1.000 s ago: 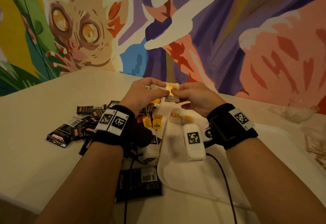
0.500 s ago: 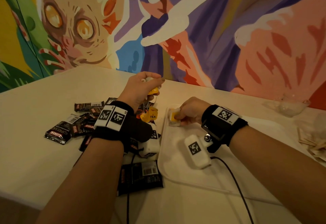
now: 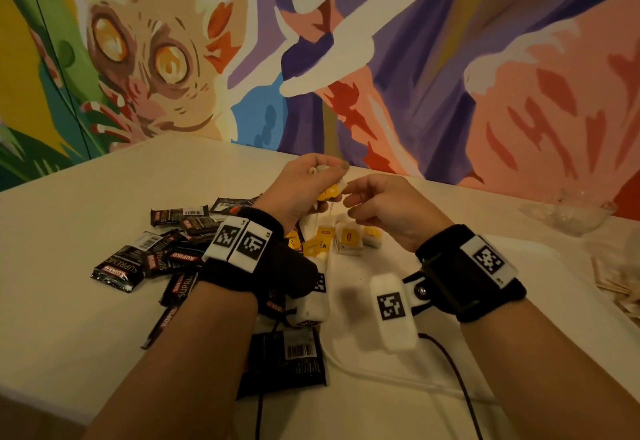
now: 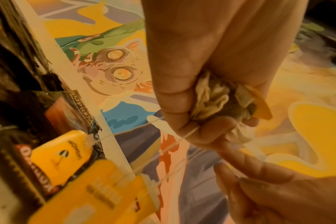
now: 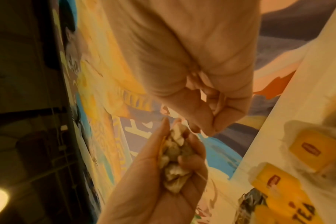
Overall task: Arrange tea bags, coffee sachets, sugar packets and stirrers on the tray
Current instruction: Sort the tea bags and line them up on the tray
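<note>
My left hand is raised over the table and grips a crumpled bunch of tea bags. Their strings hang down to yellow tags. My right hand is right beside it, thumb and forefinger pinching the near edge of the bunch. Below them lies the white tray, with three tea bags set side by side at its far left corner. More yellow tags lie just left of the tray.
Several black coffee sachets are scattered on the table to the left, and one lies at the tray's near left corner. A clear bowl and wooden stirrers sit at the far right. A painted wall stands behind.
My right hand put a tea bag down on the tray's far left corner, let go of it, and rose back to the bunch. My left hand stayed raised with the bunch in it.
</note>
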`<state>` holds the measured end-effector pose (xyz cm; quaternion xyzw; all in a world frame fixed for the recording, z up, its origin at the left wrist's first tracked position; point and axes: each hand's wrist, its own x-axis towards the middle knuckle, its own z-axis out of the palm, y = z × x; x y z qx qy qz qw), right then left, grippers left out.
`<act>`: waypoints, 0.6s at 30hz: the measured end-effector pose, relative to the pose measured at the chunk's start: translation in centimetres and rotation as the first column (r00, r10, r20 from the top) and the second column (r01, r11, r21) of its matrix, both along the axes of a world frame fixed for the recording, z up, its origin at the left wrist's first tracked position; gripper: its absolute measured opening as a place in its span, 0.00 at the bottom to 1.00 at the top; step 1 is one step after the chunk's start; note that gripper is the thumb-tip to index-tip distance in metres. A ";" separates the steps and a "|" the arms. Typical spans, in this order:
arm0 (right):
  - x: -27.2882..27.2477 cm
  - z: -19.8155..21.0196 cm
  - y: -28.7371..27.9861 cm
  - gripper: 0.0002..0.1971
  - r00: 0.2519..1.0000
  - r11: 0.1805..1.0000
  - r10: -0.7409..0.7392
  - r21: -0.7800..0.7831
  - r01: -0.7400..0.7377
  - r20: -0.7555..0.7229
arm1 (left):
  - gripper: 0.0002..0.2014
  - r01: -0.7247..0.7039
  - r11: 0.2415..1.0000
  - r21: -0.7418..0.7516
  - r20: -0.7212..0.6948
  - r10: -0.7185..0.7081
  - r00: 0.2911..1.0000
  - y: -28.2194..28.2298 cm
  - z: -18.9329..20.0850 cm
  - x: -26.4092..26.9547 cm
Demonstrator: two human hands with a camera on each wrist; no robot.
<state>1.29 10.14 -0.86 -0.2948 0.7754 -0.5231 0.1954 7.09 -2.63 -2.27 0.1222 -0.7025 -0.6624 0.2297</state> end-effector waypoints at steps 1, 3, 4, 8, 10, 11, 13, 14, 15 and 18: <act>0.1 -0.1 0.1 0.18 1.000 0.999 0.000 -0.036 0.001 0.016 | 0.07 0.016 1.000 -0.025 0.022 -0.016 1.000 0.1 -0.1 0.0; 0.3 -0.2 0.2 0.18 0.999 0.998 0.001 -0.065 0.001 0.034 | 0.05 0.060 0.996 -0.066 0.069 -0.056 0.996 0.4 -0.2 0.0; 0.3 -0.2 0.3 0.19 0.999 0.998 0.005 -0.067 -0.003 0.039 | 0.05 0.086 0.993 -0.078 0.087 -0.079 0.993 0.5 -0.3 0.1; -0.1 0.0 0.6 0.19 0.989 0.992 0.066 -0.118 -0.050 0.130 | 0.11 0.125 0.987 -0.097 0.119 -0.113 0.986 0.5 -0.5 0.0; -0.4 0.1 0.7 0.18 0.978 0.987 0.110 -0.134 -0.086 0.178 | 0.11 0.115 0.991 -0.070 0.103 -0.107 0.989 0.5 -0.6 -0.1; -0.5 0.1 0.7 0.17 0.973 0.984 0.128 -0.144 -0.101 0.194 | 0.11 0.113 0.992 -0.061 0.091 -0.107 0.990 0.5 -0.6 -0.1; -0.5 0.2 0.7 0.14 0.964 0.978 0.148 -0.179 -0.109 0.222 | 0.12 0.115 0.991 -0.067 0.088 -0.109 0.990 0.5 -0.6 0.0; -0.4 0.3 0.6 0.12 0.962 0.976 0.144 -0.195 -0.099 0.232 | 0.14 0.125 0.989 -0.074 0.091 -0.118 0.989 0.5 -0.6 0.1; -0.3 0.3 0.5 0.10 0.963 0.975 0.134 -0.203 -0.086 0.233 | 0.14 0.138 0.987 -0.079 0.096 -0.131 0.987 0.5 -0.6 0.1; -0.4 0.4 0.3 0.08 0.974 0.981 0.079 -0.193 -0.037 0.214 | 0.16 0.172 0.980 -0.096 0.117 -0.160 0.980 0.6 -0.6 0.3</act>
